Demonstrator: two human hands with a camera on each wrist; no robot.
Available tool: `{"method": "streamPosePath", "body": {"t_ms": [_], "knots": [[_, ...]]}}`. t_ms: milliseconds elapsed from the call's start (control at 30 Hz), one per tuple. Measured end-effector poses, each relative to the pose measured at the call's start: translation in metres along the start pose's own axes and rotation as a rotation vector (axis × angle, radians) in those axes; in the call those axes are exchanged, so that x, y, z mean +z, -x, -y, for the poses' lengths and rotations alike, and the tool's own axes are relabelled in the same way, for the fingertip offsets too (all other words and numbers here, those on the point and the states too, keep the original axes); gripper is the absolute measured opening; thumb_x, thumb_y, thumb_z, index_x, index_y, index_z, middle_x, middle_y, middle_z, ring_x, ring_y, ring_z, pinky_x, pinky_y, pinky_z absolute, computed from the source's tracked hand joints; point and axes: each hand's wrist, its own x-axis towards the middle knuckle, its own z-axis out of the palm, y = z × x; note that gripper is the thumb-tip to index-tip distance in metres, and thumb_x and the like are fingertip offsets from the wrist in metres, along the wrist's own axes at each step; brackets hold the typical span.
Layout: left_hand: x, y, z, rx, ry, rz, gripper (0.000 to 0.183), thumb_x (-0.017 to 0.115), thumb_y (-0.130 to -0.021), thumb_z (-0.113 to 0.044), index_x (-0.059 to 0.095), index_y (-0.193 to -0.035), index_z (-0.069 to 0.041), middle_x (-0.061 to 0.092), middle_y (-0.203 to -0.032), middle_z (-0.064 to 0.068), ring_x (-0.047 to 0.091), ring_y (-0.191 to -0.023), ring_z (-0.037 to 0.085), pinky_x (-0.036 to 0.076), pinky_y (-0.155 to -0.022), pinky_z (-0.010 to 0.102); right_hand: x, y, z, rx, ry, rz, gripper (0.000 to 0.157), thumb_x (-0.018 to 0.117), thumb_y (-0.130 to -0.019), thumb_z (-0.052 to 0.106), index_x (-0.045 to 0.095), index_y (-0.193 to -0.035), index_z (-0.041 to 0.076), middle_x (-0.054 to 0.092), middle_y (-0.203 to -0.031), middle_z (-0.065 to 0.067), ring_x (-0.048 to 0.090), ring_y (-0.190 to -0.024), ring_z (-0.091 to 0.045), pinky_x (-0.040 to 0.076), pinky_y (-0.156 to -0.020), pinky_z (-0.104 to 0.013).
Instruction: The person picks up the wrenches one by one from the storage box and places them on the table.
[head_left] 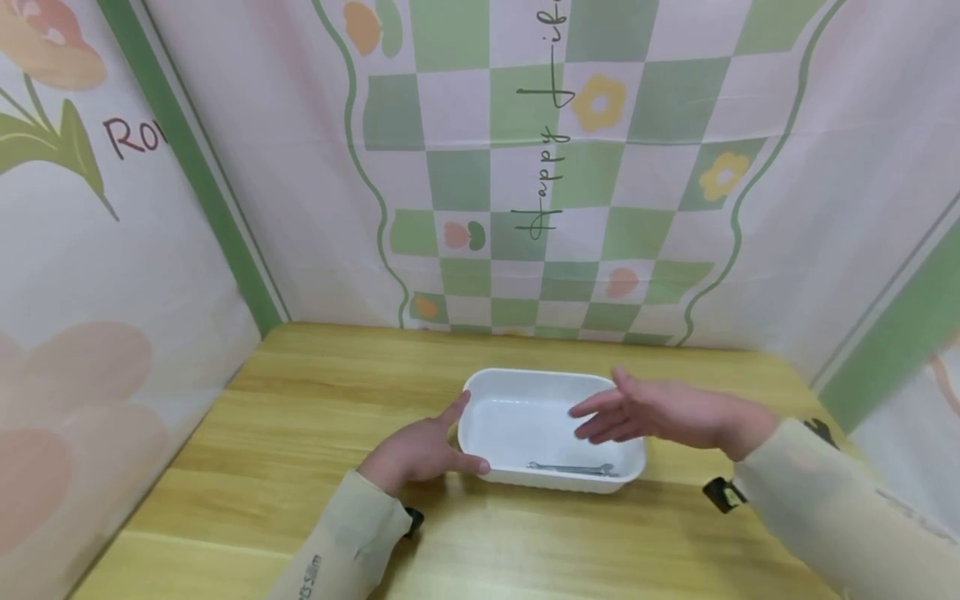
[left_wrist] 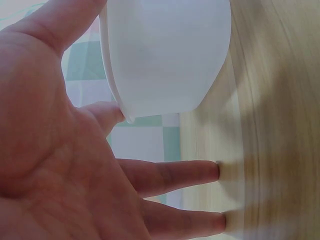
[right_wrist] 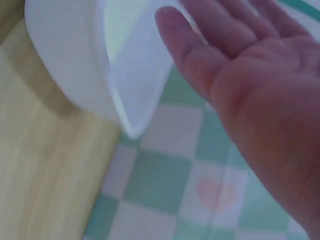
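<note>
A white rectangular baking dish (head_left: 517,421) stands on the wooden table. Inside it, along the near wall, lies a small metal wrench (head_left: 572,469). My left hand (head_left: 423,450) is at the dish's left end, its thumb and index finger touching the rim with the palm apart from the wall. In the left wrist view, the other fingers (left_wrist: 172,175) extend straight and spread beside the dish (left_wrist: 167,55). Above the right part of the dish hovers my right hand (head_left: 648,410), fingers extended, holding nothing. The right wrist view shows that hand (right_wrist: 260,85) over the dish's rim.
The wooden table (head_left: 300,442) reaches back to a printed fabric wall (head_left: 517,175) with green checks. More fabric (head_left: 150,350) closes off the left side. Dark straps or camera mounts (head_left: 723,495) sit at both wrists.
</note>
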Motion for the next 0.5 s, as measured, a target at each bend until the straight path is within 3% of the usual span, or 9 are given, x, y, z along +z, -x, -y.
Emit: {"method": "streamPosePath", "body": {"t_ms": [200,500], "knots": [[-0.001,0.002,-0.002,-0.014,0.009,0.0,0.117,0.08,-0.074,-0.061,0.009,-0.162,-0.03,0.049,-0.144,0.022,0.05,-0.127,0.038,0.039,-0.101,0.059,0.018,-0.035,-0.009,0.186,-0.025,0.039,0.078,0.007,-0.106,0.054,0.054,-0.141,0.004,0.061,-0.13,-0.02,0.057,-0.121,-0.035,0.036,-0.107,-0.053],[0.0,0.001,-0.001,-0.018,0.007,-0.002,0.116,0.079,-0.074,-0.062,0.01,-0.162,-0.032,0.05,-0.144,0.021,0.05,-0.127,0.038,0.04,-0.101,0.058,0.03,-0.052,-0.02,0.354,0.016,-0.006,0.076,0.015,-0.103,0.063,0.063,-0.134,0.013,0.062,-0.129,-0.015,0.057,-0.118,-0.033,0.041,-0.101,-0.053]]}}
